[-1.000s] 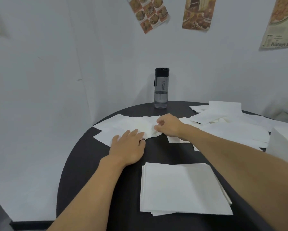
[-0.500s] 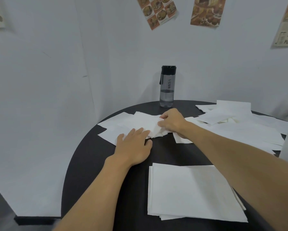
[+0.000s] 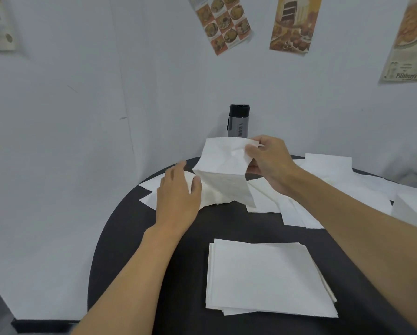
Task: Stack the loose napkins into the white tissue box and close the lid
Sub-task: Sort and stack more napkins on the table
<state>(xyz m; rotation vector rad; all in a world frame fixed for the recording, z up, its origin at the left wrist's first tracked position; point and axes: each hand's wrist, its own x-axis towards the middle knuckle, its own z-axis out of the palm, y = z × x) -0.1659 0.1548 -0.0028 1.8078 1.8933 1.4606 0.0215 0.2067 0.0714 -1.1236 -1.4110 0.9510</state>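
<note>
Noted one white napkin, creased, raised over the far middle of the table. Pinched at its upper right corner between thumb and fingers of the right hand. Hangs long axis near upright, lower edge down. Left hand flat, fingers spread, on loose napkins by the far left edge. Squared stack near the front edge. White tissue box at the right edge, contents not visible.

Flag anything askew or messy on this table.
The white paper napkin pinched by the right hand is crumpled where it is held. Loose white napkins lie overlapping at odd angles across the far side of the round black table; the near stack is fairly square.
</note>
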